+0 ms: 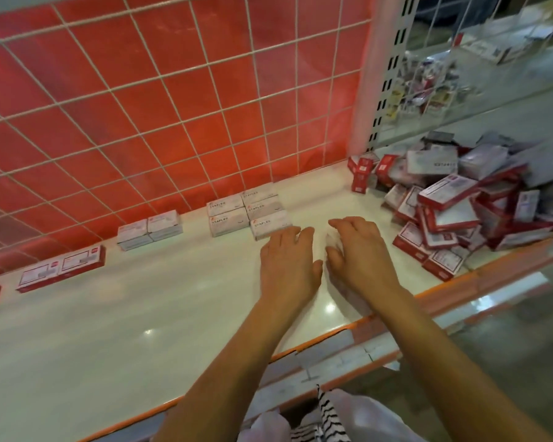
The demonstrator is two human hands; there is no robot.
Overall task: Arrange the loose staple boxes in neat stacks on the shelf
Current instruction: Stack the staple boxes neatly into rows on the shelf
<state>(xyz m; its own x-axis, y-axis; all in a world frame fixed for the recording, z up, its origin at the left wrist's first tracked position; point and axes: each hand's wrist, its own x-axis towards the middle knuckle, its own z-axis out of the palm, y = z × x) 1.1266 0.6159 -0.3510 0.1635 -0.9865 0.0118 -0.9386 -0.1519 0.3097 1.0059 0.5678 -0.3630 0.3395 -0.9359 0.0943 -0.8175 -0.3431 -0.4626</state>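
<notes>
In the head view, the left hand (288,255) lay flat, fingers straight and together. Its tips were at or touching the stacked block (249,212) of staple boxes at its eleven o'clock. The right hand (363,256), just beside it, curled its fingers over a white box (330,242) that was too blurred to count as one or several. The loose pile (460,212) sat at three o'clock on the shelf (141,314), near the hands.

The step looked like seating that box against the block. It would go best with the left hand kept flat as a stop, the box slid in label up, and its edges squared without nudging the settled rows.
</notes>
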